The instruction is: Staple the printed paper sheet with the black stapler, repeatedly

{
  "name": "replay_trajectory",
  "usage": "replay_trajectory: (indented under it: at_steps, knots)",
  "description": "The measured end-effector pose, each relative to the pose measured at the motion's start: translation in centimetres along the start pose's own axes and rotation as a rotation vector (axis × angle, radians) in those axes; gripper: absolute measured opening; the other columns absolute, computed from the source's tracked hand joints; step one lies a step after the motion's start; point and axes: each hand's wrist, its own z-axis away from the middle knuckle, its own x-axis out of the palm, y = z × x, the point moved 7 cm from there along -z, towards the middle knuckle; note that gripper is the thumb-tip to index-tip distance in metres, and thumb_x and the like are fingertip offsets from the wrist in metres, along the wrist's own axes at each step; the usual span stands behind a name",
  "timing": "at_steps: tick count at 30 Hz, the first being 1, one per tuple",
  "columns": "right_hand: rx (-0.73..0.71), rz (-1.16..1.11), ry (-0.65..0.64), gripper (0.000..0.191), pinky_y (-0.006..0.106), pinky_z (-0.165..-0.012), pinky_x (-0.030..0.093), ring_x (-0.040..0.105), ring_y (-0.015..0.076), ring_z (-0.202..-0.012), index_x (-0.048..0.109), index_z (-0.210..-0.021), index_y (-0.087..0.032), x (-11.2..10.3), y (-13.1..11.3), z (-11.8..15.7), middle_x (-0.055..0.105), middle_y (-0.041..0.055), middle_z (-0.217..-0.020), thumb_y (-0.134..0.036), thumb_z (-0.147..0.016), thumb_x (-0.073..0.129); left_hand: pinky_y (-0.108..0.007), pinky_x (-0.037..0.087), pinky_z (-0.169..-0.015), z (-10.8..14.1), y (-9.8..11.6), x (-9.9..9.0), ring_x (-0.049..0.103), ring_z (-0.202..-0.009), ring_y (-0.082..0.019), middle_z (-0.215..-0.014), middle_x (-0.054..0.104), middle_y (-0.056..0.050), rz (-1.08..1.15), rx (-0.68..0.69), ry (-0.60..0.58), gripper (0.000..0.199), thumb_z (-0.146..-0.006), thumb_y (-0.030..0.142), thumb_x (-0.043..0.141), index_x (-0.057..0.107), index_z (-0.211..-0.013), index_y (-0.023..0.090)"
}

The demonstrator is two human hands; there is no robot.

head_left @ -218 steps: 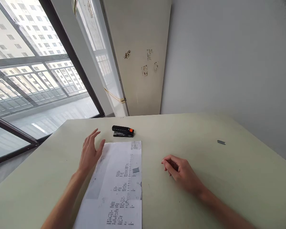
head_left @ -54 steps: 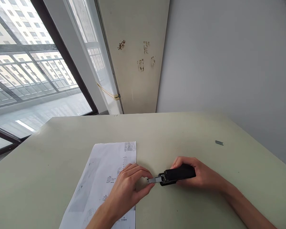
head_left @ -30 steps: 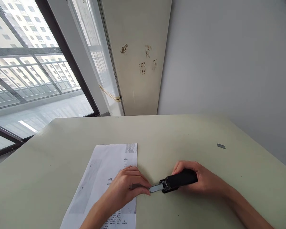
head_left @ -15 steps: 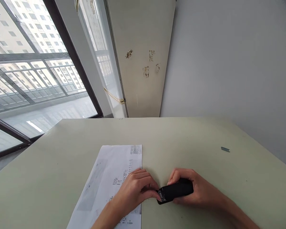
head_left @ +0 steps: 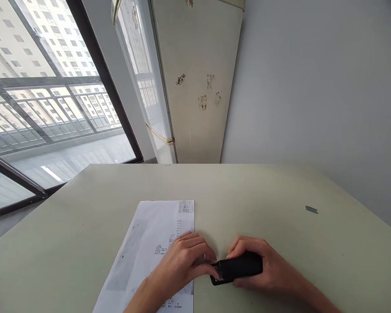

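A black stapler [head_left: 239, 267] lies low over the table, just right of the printed papers, its metal front end pointing left. My right hand [head_left: 263, 267] is wrapped round its rear half, fingers on the far side and thumb on the near side. With thumb and fingers closed at the front end, my left hand [head_left: 190, 261] grips the stapler there. The left wrist rests across the white printed papers [head_left: 141, 234]. My left fingertips partly hide the front of the stapler.
A small grey strip, which looks like staples [head_left: 312, 209], lies on the pale green table [head_left: 247, 191] toward the right. Beyond the table's far edge stands a worn cream refrigerator [head_left: 198, 56], with a window [head_left: 52, 95] at left and a grey wall [head_left: 313, 87] at right.
The view has shifted slightly. The stapler has moved a little left and nearer to me with my right hand. My left thumb now sits further onto its front end.
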Motion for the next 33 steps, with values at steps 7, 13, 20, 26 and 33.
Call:
replay_trajectory:
  at_steps: [7, 13, 20, 26, 33]
  knots:
    - [0.013, 0.053, 0.022, 0.027, 0.031, -0.076, 0.052, 0.07, 0.0218, -0.087, 0.076, -0.093, -0.024, -0.8, 0.2, -0.2, 0.075, 0.0049, -0.099, -0.04, -0.076, 0.089, -0.038, 0.052, -0.091, 1.1, -4.5, -6.2, 0.065, -0.103, -0.022, -0.107, 0.072, -0.003, -0.182, -0.247, 0.203, 0.024, -0.104, 0.046, 0.057, 0.069, -0.112, 0.027]
    - [0.079, 0.098, 0.104, 0.03, 0.035, -0.082, 0.052, 0.07, 0.0259, -0.096, 0.079, -0.1, -0.026, -1.9, 0.1, -0.4, 0.076, 0.0058, -0.104, -0.049, -0.081, 0.084, -0.05, 0.049, -0.101, 1.8, -9.9, -11.0, 0.061, -0.114, -0.03, -0.118, 0.069, -0.008, -0.457, -0.37, 0.327, 0.036, -0.105, 0.054, 0.047, 0.065, -0.117, 0.025]
    - [0.087, 0.187, 0.201, 0.029, 0.032, -0.08, 0.05, 0.067, 0.0241, -0.093, 0.079, -0.104, -0.028, -3.6, 0.6, -0.3, 0.074, 0.0032, -0.102, -0.05, -0.085, 0.081, -0.055, 0.043, -0.103, 2.2, -13.3, -11.7, 0.056, -0.114, -0.031, -0.118, 0.064, -0.01, -0.51, -0.435, 0.341, 0.04, -0.106, 0.055, 0.039, 0.062, -0.107, 0.023]
    - [0.122, 0.238, 0.222, 0.032, 0.032, -0.081, 0.05, 0.067, 0.0242, -0.092, 0.078, -0.105, -0.028, -3.9, 1.0, -0.2, 0.074, 0.0032, -0.103, -0.055, -0.087, 0.077, -0.051, 0.044, -0.098, 2.4, -13.0, -11.3, 0.056, -0.102, -0.029, -0.105, 0.064, -0.009, -0.514, -0.42, 0.371, 0.035, -0.105, 0.051, 0.04, 0.059, -0.094, 0.023]
    - [0.132, 0.272, 0.227, 0.033, 0.032, -0.077, 0.05, 0.067, 0.0241, -0.089, 0.076, -0.105, -0.027, -3.9, 0.8, -0.1, 0.074, 0.003, -0.098, -0.056, -0.088, 0.075, -0.05, 0.044, -0.097, 2.1, -12.1, -10.9, 0.058, -0.1, -0.029, -0.1, 0.067, -0.007, -0.478, -0.413, 0.378, 0.031, -0.105, 0.05, 0.043, 0.055, -0.095, 0.024]
